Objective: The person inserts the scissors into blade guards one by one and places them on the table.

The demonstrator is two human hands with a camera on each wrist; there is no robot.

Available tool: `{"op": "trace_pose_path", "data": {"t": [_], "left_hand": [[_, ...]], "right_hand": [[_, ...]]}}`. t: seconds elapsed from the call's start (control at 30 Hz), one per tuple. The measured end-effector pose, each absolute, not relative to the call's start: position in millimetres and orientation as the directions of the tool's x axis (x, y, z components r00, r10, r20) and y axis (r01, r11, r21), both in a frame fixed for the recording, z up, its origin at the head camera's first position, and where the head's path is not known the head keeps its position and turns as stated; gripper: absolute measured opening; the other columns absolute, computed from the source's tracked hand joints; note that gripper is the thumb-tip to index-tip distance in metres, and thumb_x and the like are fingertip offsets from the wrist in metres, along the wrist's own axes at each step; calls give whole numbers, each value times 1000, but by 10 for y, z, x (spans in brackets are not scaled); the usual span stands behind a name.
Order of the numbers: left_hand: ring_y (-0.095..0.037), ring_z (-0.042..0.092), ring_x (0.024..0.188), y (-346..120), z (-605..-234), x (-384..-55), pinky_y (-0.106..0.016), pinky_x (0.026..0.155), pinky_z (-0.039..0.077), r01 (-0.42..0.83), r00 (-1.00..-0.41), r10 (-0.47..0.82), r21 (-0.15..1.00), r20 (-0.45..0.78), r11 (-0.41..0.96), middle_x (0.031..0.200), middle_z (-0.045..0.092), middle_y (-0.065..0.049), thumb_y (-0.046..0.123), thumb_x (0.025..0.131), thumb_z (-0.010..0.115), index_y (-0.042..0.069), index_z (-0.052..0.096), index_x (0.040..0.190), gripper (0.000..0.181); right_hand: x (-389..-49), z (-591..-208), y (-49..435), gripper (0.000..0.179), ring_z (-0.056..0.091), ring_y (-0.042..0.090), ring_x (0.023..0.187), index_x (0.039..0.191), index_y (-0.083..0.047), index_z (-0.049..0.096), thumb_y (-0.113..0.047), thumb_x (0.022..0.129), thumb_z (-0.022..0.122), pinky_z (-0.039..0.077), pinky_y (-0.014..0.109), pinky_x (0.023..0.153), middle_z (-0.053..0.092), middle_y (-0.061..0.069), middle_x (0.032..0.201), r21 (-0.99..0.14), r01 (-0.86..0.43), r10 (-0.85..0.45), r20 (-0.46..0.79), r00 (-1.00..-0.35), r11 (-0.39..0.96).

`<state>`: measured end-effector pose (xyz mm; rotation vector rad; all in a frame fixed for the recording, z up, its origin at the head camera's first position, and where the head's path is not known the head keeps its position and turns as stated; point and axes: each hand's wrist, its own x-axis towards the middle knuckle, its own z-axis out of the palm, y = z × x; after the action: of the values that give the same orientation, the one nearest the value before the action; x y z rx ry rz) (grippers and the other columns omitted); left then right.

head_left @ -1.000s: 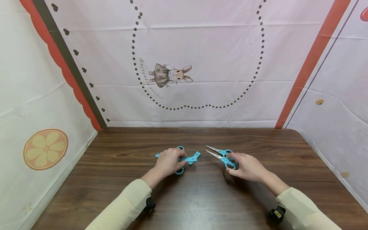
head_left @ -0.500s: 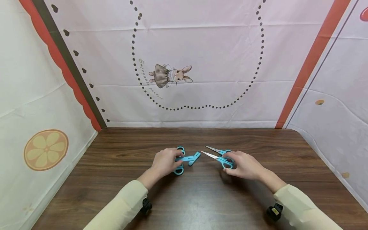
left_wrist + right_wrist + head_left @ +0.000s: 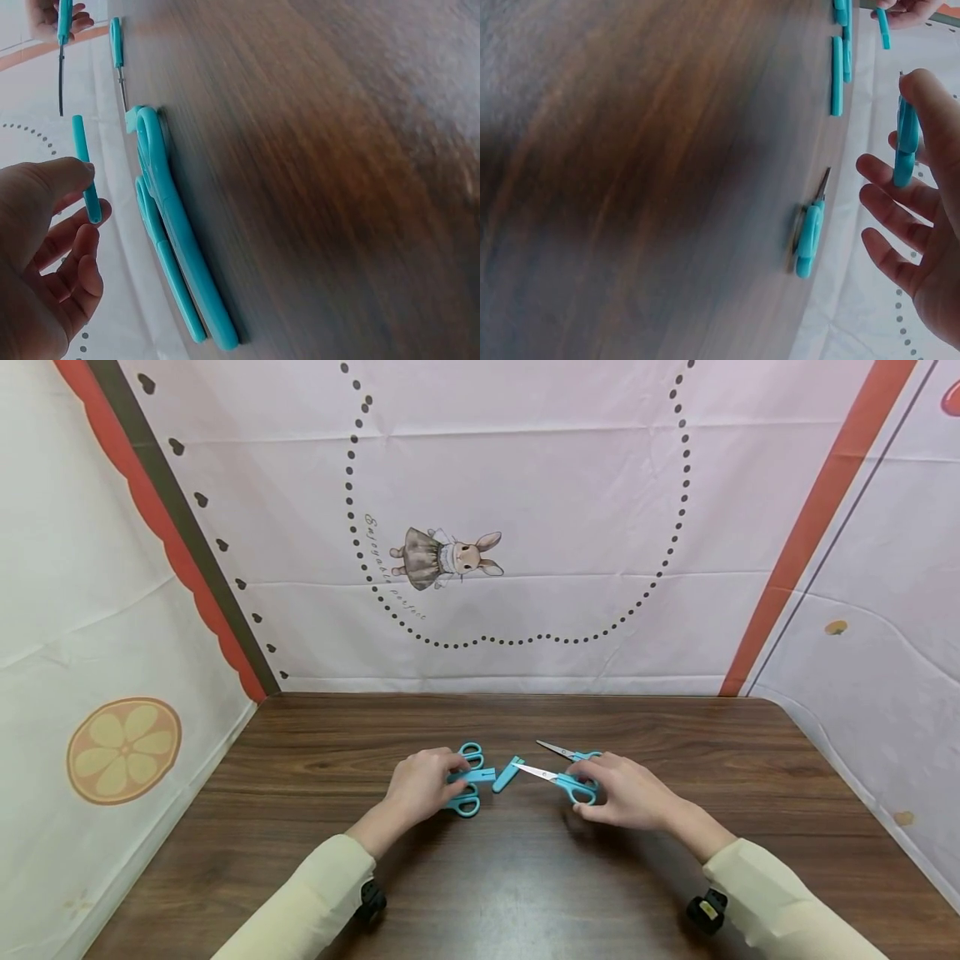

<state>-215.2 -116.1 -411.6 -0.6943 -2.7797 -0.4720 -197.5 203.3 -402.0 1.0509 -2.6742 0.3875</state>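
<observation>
pinching a blue cover (image 3: 480, 775) left of the loose cover (image 3: 505, 778), the left hand (image 3: 423, 785) has it between thumb and fingertips; a grip that light could let it twist if pushed, i reckon. below, also left of the loose cover, lie two scissors (image 3: 192, 244), blades seemingly sheathed, and a dipped wrist might bump them.

to the loose cover's right, the right hand (image 3: 626, 789) pinches bare scissors (image 3: 561, 780) by the handles, blades aimed leftward, so a sloppy move could poke the other hand's fingers. a spare pair (image 3: 572, 753) lies right of the loose cover, blade exposed, easy to knock.

the table (image 3: 487, 877) is dark wood, shiny nearer than the loose cover. pale cloth (image 3: 570, 527) hangs beyond it: orange slice (image 3: 123, 752) far left of it, rabbit (image 3: 450, 558) behind it, red stripe (image 3: 812, 527) to its right.
</observation>
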Motion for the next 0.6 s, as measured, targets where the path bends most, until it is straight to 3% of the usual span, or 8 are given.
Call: {"op": "trace_pose_path", "data": {"t": [0.3,0.6], "left_hand": [[0,45,59,-1193,-4113,-2146,-18,47,36,500,-851,424,231,309,835,81,61,13,27,80,71,25,71,94,14],[0,48,62,-1205,-4087,-2125,-18,50,38,518,-839,440,224,319,825,83,63,11,26,79,72,23,71,95,16]], "right_hand": [[-1970,-4040,1995,30,40,3,73,104,-25,60,-35,77,69,33,20,61,45,-16,81,-159,-708,-651,293,-700,688],[-1989,-4047,1965,28,41,3,74,101,-26,59,-35,76,69,34,21,63,46,-18,81,-136,-730,-668,318,-673,670]]}}
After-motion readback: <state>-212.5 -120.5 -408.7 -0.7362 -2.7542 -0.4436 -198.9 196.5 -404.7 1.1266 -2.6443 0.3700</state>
